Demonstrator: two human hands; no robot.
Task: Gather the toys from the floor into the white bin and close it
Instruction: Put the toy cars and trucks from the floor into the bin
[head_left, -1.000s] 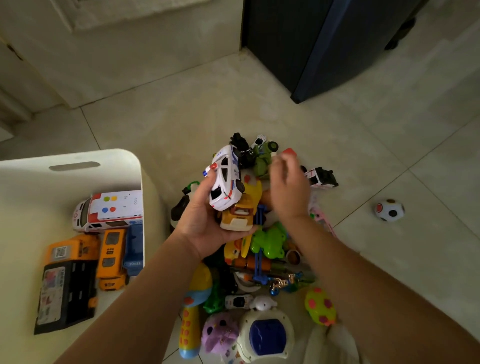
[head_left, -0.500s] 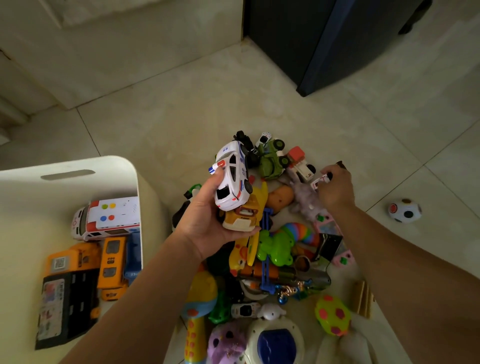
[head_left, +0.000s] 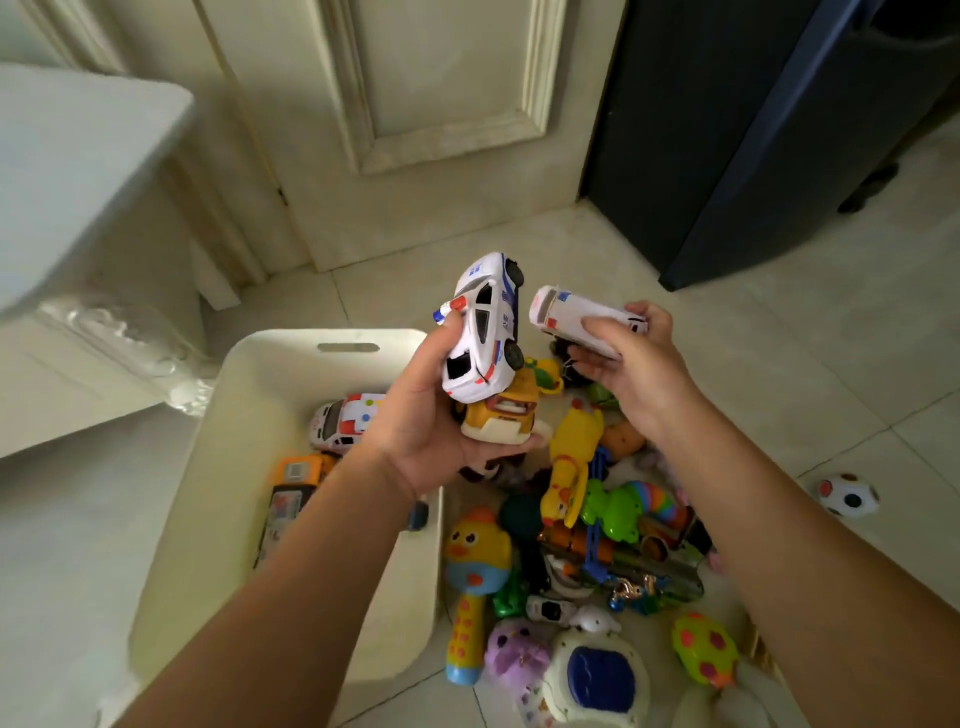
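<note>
Risk lay mostly with the left hand (head_left: 426, 421), whose fingers were curled round two toys at once: a white police car (head_left: 483, 332) riding on top of a yellow truck (head_left: 501, 418). The car looked held by little more than the thumb and fingertips. A tilt on the way over the white bin (head_left: 405, 597) could probably have sent it onto the floor (head_left: 779, 364) or back into the pile of toys (head_left: 597, 545).

The right hand (head_left: 639, 374) was clamped on a small white van (head_left: 576, 317), held above the far end of the pile and just beside the police car. If that van had been passed across, the left hand would likely have been overloaded.

The bin stood open on the floor, just left of the pile. An ambulance (head_left: 343, 421), an orange truck (head_left: 301, 467) and a dark box (head_left: 280, 514) already lay inside. A spotted ball (head_left: 849, 494) sat well apart to the right and could easily have been missed.

The left forearm covered part of the bin's inside, so its full contents could not be told. No lid could be picked out for certain. A pale blurred slab (head_left: 78, 171) at the upper left might have been one, or furniture. The fingers hid the van's rear end, and the lowest toys were cut off by the frame edge.
</note>
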